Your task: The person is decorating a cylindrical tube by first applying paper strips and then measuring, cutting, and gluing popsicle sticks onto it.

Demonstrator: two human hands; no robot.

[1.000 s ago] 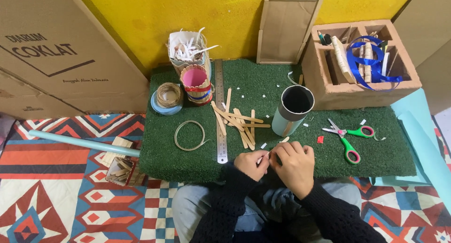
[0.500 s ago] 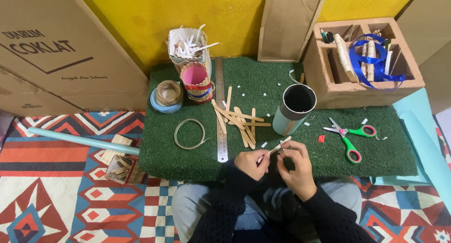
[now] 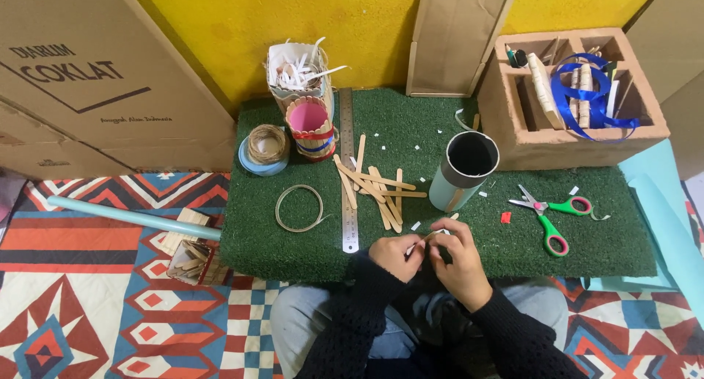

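Seated person, dark sleeves, both hands at the near edge of the green turf mat [image 3: 587, 240]. Left hand [image 3: 396, 256] and right hand [image 3: 458, 258] are closed together, fingertips pinching one small wooden stick [image 3: 433, 234] between them; the stick sits just above the mat's near edge, its far end angled toward the grey tube [image 3: 463, 170].

Landmark: steel ruler [image 3: 347, 174], lying lengthwise on the mat.
- Just right of the ruler: loose pile of wooden sticks [image 3: 378, 188], some crossing.
- Further right: the grey tube, upright, open top.
- Well right: green-handled scissors [image 3: 550, 218], blades open.
- Left of the ruler: wire ring [image 3: 299, 208], twine spool [image 3: 265, 146].
- At its far end: stick-clad pink cup [image 3: 311, 126].
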